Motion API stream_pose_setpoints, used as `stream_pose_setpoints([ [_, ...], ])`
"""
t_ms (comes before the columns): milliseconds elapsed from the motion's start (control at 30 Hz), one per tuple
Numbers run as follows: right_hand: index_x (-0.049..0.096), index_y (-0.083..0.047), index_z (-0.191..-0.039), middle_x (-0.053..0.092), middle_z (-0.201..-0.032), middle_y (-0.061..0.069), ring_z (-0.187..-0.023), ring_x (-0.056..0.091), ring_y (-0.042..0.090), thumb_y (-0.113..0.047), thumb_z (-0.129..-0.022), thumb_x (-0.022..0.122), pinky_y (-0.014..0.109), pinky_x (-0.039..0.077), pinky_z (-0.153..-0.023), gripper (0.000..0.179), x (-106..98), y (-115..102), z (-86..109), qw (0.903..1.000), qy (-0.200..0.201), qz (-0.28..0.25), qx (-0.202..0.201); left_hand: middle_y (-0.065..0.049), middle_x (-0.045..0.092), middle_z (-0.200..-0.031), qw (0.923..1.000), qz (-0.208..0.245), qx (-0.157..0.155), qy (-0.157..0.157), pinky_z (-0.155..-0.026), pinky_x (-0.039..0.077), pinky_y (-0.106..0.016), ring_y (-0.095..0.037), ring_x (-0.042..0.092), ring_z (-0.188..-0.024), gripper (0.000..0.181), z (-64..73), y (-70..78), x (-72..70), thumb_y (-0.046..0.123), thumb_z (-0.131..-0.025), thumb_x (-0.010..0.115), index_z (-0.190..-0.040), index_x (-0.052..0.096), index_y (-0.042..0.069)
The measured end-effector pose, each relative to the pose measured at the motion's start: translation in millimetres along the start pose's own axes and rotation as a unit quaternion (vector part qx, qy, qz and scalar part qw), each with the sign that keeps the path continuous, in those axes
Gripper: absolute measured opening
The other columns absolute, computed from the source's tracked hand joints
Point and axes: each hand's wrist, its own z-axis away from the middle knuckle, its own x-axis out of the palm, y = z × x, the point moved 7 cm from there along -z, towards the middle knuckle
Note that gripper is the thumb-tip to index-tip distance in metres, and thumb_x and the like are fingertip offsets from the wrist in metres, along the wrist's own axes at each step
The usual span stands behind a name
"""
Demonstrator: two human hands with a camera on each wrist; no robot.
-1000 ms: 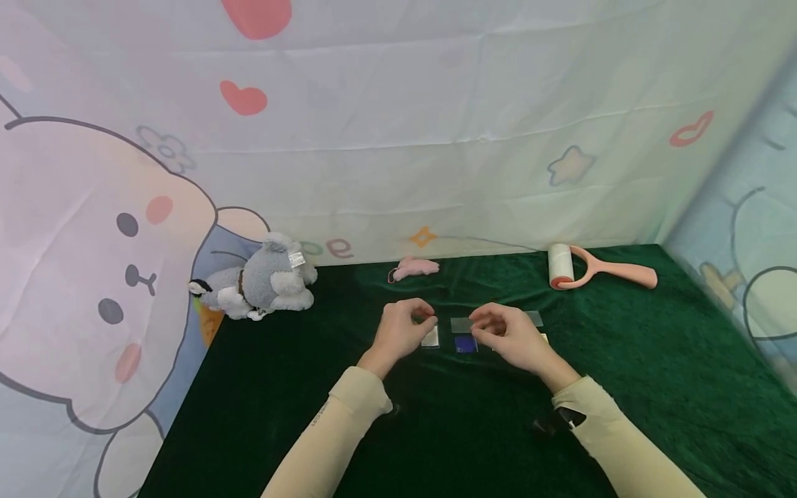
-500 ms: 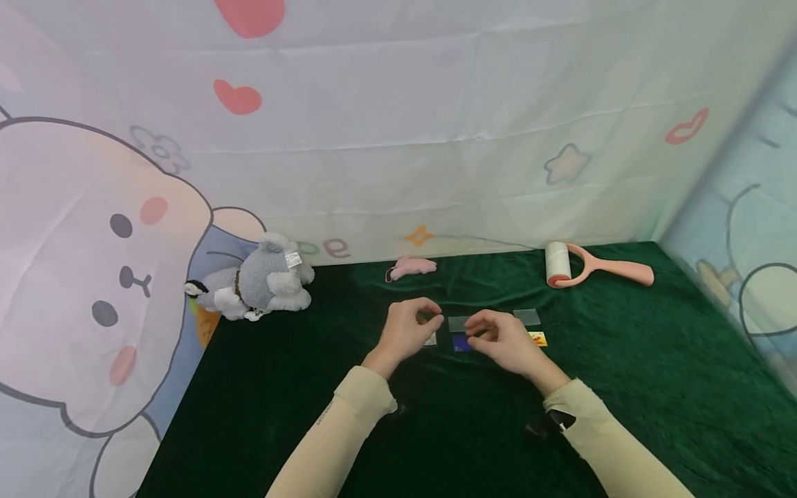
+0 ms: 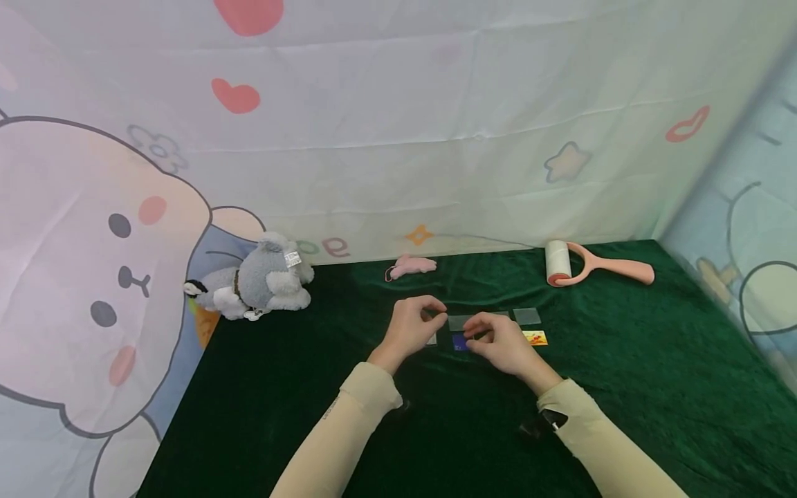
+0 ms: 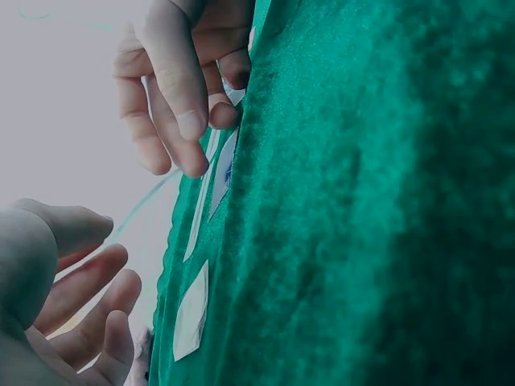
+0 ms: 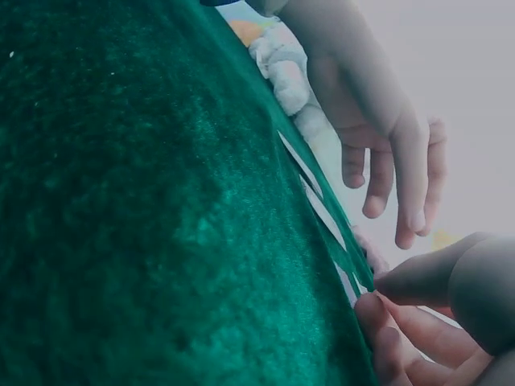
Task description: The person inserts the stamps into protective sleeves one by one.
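Note:
My left hand [image 3: 407,326] hovers beside the small white card [image 3: 432,339], thumb and index bent toward each other. A gap shows between those fingertips in the left wrist view, with nothing seen in it. My right hand [image 3: 501,342] is over the blue-purple card [image 3: 459,342], partly covering it. Its fingers are loosely bent, and no held thing shows. Behind the blue card lies a clear flat rectangle [image 3: 459,323], partly hidden. Right of that hand are a yellow card [image 3: 535,338] and another clear rectangle [image 3: 526,316]. The left wrist view also shows the white card [image 4: 191,318].
A dark green velvet cloth [image 3: 299,401] covers the table. At the back stand a grey plush toy [image 3: 264,280], a small pink plush [image 3: 413,267] and a lint roller [image 3: 600,265]. A printed curtain [image 3: 373,138] rises behind.
The right hand has moved left, uncovering the yellow card. My left hand has shifted slightly right, hiding more of the white card. The two hands are closer together, and the cards have stayed put.

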Motion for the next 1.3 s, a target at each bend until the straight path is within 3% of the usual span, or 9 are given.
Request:
stream_pose_setpoints([
  [233,0.069,-0.006,-0.12,0.074,-0.114,0.01,-0.085,0.069,0.016,-0.006,-0.096,0.074,0.036,0.058,-0.076,0.025,2.1,0.0,-0.5,0.9996,0.018,0.019,0.012,-0.003,0.076,-0.108,0.9999,-0.011,-0.005,-0.012,-0.065,0.055,-0.026,-0.015,0.066,-0.076,0.014,-4.4,1.5,5.6,0.015,-0.102,0.072,-0.114,0.076,0.009],
  [533,0.071,-0.007,-0.117,0.074,-0.116,0.013,-0.076,0.066,0.014,-0.007,-0.093,0.079,0.032,0.055,-0.068,0.025,2.6,-0.1,-1.5,0.998,0.043,0.044,0.014,-0.001,0.073,-0.096,0.9991,0.003,-0.034,-0.025,-0.055,0.056,-0.03,-0.014,0.065,-0.059,0.014,-7.6,-0.8,12.9,0.017,-0.102,0.071,-0.115,0.076,0.012],
  [767,0.07,-0.008,-0.119,0.071,-0.121,0.013,-0.072,0.065,0.011,-0.006,-0.088,0.083,0.03,0.055,-0.063,0.033,6.2,0.4,-0.7,0.9975,0.041,0.054,0.019,-0.002,0.071,-0.091,0.9982,0.017,-0.049,-0.03,-0.054,0.056,-0.028,-0.014,0.064,-0.056,0.016,-9.8,-4.8,16.2,0.019,-0.101,0.073,-0.115,0.076,0.01],
  [933,0.07,-0.007,-0.119,0.071,-0.12,0.013,-0.073,0.064,0.011,-0.006,-0.088,0.083,0.03,0.056,-0.065,0.034,6.6,-2.9,-0.3,0.9969,0.041,0.065,0.013,-0.005,0.071,-0.088,0.9984,0.018,-0.042,-0.034,-0.053,0.056,-0.027,-0.014,0.063,-0.056,0.016,-13.9,-5.2,18.7,0.015,-0.101,0.073,-0.114,0.075,0.007],
  [1133,0.07,-0.006,-0.118,0.071,-0.117,0.014,-0.078,0.064,0.014,-0.004,-0.087,0.082,0.032,0.056,-0.069,0.033,6.3,-4.1,0.1,0.9967,0.041,0.067,0.016,-0.005,0.07,-0.083,0.9985,-0.007,-0.04,-0.038,-0.051,0.054,-0.028,-0.014,0.062,-0.055,0.014,-18.6,-4.8,22.7,0.013,-0.099,0.075,-0.112,0.076,0.008],
  [1300,0.071,-0.007,-0.115,0.072,-0.114,0.012,-0.079,0.065,0.015,-0.004,-0.088,0.083,0.033,0.057,-0.071,0.03,5.0,-5.5,0.7,0.9963,0.049,0.07,0.013,-0.002,0.071,-0.092,0.9965,-0.054,-0.047,-0.043,-0.059,0.053,-0.026,-0.011,0.062,-0.064,0.013,-21.7,-3.9,26.3,0.014,-0.098,0.077,-0.11,0.077,0.011],
])
